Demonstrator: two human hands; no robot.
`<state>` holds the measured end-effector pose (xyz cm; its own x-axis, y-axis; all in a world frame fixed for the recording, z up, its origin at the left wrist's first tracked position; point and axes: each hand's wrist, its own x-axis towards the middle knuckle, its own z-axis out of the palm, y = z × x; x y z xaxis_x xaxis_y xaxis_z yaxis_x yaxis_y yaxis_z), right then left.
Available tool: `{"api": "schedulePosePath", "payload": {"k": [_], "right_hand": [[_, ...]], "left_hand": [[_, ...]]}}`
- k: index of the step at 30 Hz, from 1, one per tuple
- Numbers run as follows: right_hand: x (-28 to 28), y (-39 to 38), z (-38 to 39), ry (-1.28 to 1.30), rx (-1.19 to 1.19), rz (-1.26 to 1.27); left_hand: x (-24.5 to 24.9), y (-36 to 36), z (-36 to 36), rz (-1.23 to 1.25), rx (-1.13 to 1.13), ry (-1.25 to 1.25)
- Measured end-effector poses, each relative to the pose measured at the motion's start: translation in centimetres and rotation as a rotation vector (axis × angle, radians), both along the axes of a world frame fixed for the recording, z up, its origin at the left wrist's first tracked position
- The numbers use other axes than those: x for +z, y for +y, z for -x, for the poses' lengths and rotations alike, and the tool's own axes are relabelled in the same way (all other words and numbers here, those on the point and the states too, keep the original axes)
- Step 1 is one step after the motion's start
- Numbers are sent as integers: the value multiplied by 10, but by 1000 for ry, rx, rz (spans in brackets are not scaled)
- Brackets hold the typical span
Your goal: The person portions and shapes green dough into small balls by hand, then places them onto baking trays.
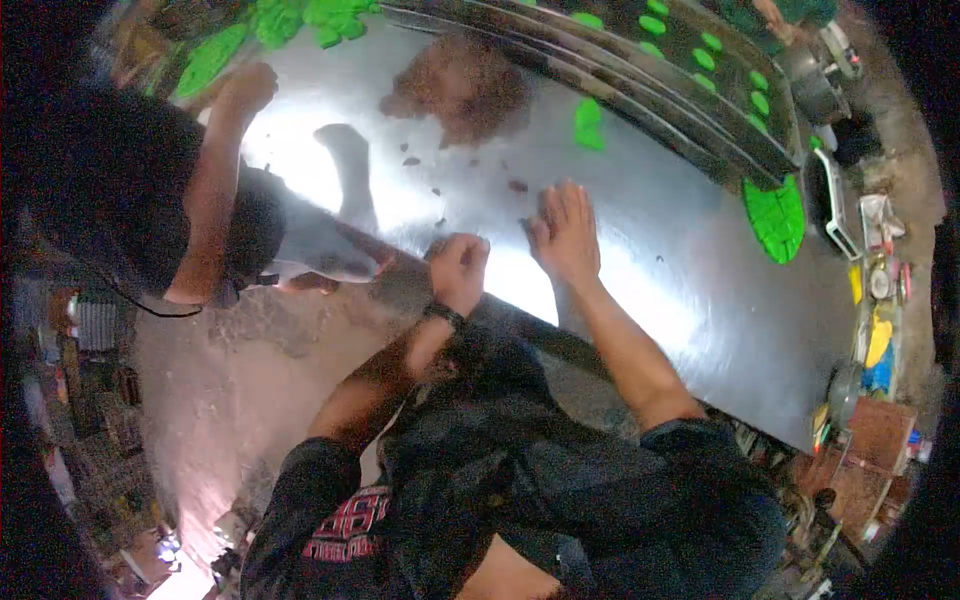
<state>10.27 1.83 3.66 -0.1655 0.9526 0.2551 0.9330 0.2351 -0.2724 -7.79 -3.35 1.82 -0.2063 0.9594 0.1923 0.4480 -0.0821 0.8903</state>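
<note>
My left hand (460,272), with a dark band on the wrist, is at the near edge of the shiny metal table (700,250). Its fingers are curled in, and whatever they may hold is hidden. To its right, my right hand (568,235) reaches over the tabletop with its fingers stretched out and nothing visible in them. Small dark brown crumbs (517,186) lie just beyond both hands. Farther back spreads a brown, crumbly-looking mass (460,90). A bright green piece (588,124) sits to the right of that mass.
Along the far side, a dark tray (680,75) carries several green pieces. A green patterned oval (775,218) lies at the right, and more green material (310,18) is at the back left. Another person's arm (215,190) reaches in from the left. Brown boxes (875,460) stand at the lower right.
</note>
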Motion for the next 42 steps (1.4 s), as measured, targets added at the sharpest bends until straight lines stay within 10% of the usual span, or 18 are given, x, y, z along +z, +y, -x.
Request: {"api": "schedulePosePath", "payload": {"k": [8, 10, 12, 15, 19, 22, 24, 25, 30, 31, 32, 34, 37, 42], "right_hand": [[21, -18, -84, 268, 400, 284], [61, 8, -92, 188, 325, 1043], [52, 46, -113, 448, 588, 1099], [124, 146, -116, 375, 626, 767], [181, 309, -112, 278, 469, 146], [127, 435, -118, 49, 281, -393], [95, 476, -128, -278, 274, 102], [89, 485, -130, -72, 253, -34], [165, 358, -84, 332, 246, -259], [151, 319, -80, 504, 333, -152], [111, 315, -101, 35, 501, -283], [56, 237, -85, 464, 167, -52], [-61, 201, -117, -48, -29, -193], [-82, 206, -118, 565, 134, 44]], "left_hand": [[32, 43, -29, 13, -230, 175], [33, 60, -46, -168, -417, 299], [15, 72, -52, -52, -665, 506], [5, 77, -56, 12, -677, 874], [13, 92, -60, 98, -311, 729], [19, 93, -61, 219, -215, 804], [34, 99, -61, 297, -183, 838], [29, 97, -59, 290, -168, 819], [21, 86, -54, 203, -113, 768], [10, 82, -51, 152, -106, 753], [15, 83, -53, 218, -161, 787], [22, 78, -44, 366, -225, 869], [5, 57, -38, 116, -155, 779], [12, 22, -25, -237, 4, 460]]}}
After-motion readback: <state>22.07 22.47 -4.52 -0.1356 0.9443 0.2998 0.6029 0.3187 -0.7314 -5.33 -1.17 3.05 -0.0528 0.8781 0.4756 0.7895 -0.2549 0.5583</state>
